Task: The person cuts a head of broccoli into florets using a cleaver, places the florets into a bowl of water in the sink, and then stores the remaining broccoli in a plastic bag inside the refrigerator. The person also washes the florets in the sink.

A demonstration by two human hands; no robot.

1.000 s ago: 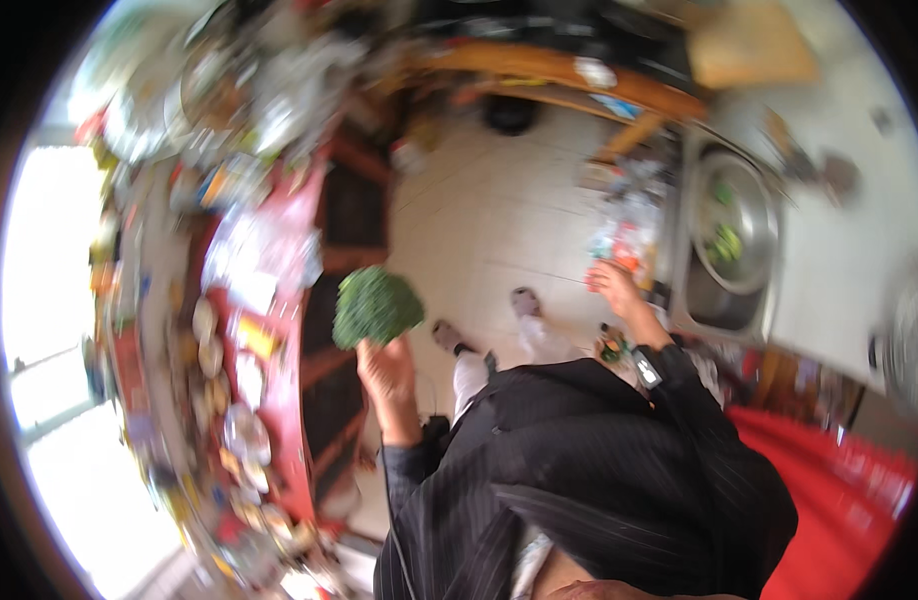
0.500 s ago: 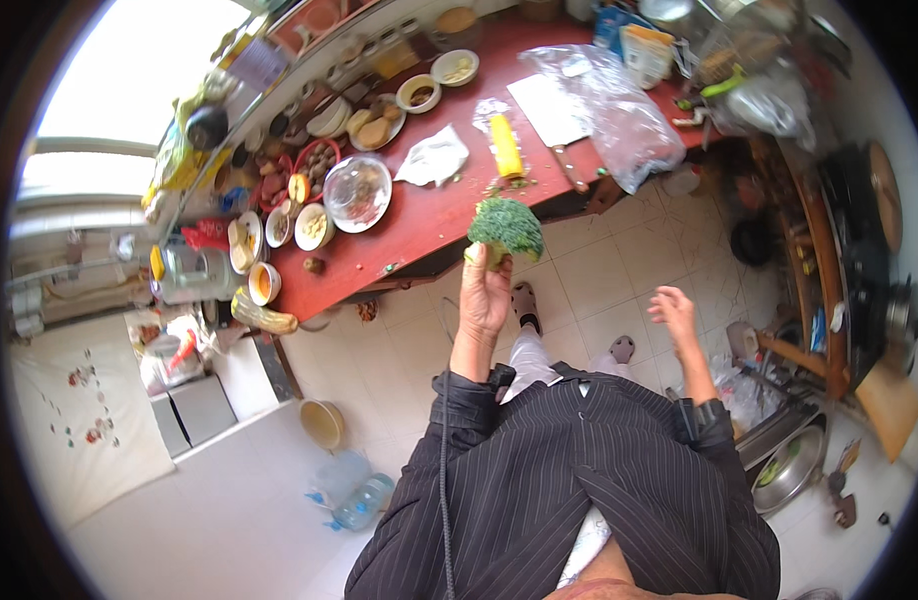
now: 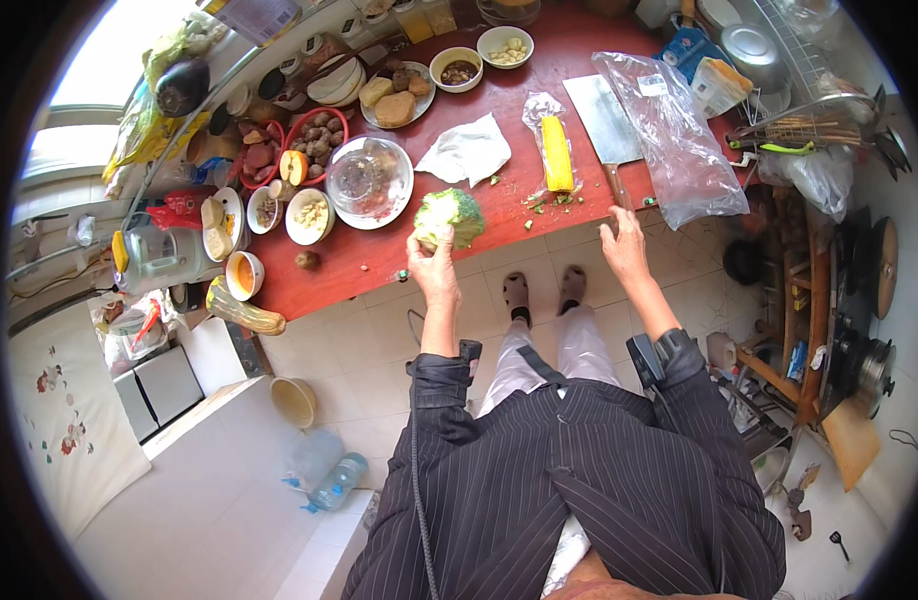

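Observation:
My left hand [image 3: 436,272] is closed round a head of broccoli [image 3: 449,214] at the table's front edge, its pale cut underside now showing. On the right, my right hand [image 3: 625,248] reaches to the end of the wooden handle of a cleaver [image 3: 601,118]; its fingers are extended and not wrapped round it. The cleaver lies flat on the red table [image 3: 519,222]. Left of the blade rests a long yellow piece of food [image 3: 556,155] on clear plastic wrap, with green crumbs beside it. A crumpled white bag [image 3: 466,150] lies behind the broccoli.
A clear plastic bag [image 3: 684,150] lies right of the cleaver. Left of the broccoli stand a plate with an upturned clear bowl [image 3: 369,180], a bowl of chopped pieces [image 3: 310,216] and a red basket of round brown vegetables [image 3: 319,140]. A long squash [image 3: 244,308] sits at the table's left corner.
My left hand has moved left with the broccoli and turned its cut side into view. My right hand has come forward from my side to the cleaver handle. I stand closer to the table.

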